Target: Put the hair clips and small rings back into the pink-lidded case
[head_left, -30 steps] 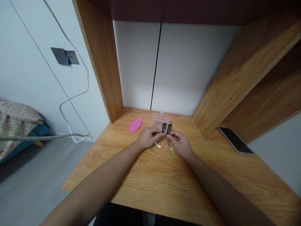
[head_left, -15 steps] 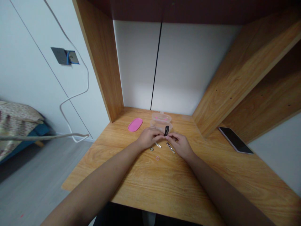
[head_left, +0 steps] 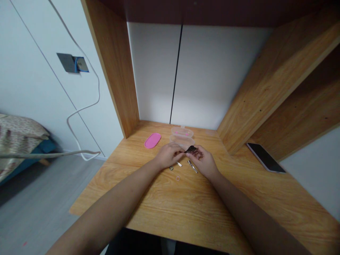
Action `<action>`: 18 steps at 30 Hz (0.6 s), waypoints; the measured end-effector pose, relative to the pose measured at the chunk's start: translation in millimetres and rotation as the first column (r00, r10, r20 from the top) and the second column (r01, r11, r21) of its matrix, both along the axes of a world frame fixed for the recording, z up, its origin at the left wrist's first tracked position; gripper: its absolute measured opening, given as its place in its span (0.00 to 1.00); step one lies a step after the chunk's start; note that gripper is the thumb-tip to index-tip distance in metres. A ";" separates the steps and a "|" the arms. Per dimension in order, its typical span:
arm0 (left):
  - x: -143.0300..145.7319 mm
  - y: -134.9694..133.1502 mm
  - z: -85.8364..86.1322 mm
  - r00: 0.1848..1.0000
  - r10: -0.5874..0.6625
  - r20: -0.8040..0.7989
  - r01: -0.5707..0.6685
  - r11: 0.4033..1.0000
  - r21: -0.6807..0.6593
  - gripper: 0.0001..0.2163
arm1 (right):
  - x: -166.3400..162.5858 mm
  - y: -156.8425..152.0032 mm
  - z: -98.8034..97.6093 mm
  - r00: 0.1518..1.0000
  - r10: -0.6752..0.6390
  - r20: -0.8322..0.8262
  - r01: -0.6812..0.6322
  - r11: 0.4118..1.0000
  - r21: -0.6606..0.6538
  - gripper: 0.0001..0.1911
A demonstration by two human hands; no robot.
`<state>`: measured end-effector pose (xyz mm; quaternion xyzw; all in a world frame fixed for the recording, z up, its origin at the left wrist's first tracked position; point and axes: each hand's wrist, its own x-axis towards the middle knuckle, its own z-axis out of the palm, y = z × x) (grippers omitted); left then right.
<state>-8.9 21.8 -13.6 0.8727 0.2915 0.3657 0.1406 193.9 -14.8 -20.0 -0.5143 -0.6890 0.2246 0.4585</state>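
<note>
My left hand (head_left: 168, 156) and my right hand (head_left: 204, 161) meet over the wooden desk (head_left: 186, 202), fingers pinched together on black snap hair clips (head_left: 190, 149) held between them, now lying nearly flat. Just behind the hands stands a small clear plastic box (head_left: 182, 136) with something pink inside. Below the hands lie two silver clips (head_left: 192, 166), a small dark ring (head_left: 171, 168) and a small pink elastic ring (head_left: 177, 178).
A pink oval lid (head_left: 152, 140) lies on the desk to the left of the box. A dark phone (head_left: 265, 157) rests on a ledge at the right. Wooden side panels flank the desk; a white cable (head_left: 79, 109) hangs at the left wall.
The two black clips, held upright and side by side a second ago, were brought together and tipped down flat between both hands. The hands stayed in the same place.
</note>
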 end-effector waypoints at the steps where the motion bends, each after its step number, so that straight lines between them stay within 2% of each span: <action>1: 0.0 -0.1 0.1 1.000 0.019 -0.002 -0.019 1.000 0.001 0.09 | -0.5 -0.9 0.8 1.000 -0.003 -0.025 0.004 1.000 0.021 0.19; 3: 0.0 -0.4 0.1 0.999 0.049 -0.008 -0.049 0.999 0.003 0.07 | -1.1 -3.0 3.1 0.999 0.003 -0.051 0.000 0.997 0.071 0.21; 7: -0.4 -1.4 0.6 0.997 0.071 -0.006 -0.071 0.997 0.015 0.06 | -0.6 -6.1 7.8 0.998 0.035 -0.051 -0.029 0.991 0.127 0.16; 13: -2.3 -2.6 3.2 0.996 0.067 0.059 -0.068 0.997 0.026 0.08 | 3.0 -1.3 5.9 0.996 -0.030 -0.084 0.038 0.995 0.096 0.14; 18: -2.3 -0.9 2.9 0.984 0.060 0.166 -0.065 0.997 0.027 0.09 | 7.3 4.1 -0.2 0.997 -0.065 -0.042 0.068 0.995 0.072 0.14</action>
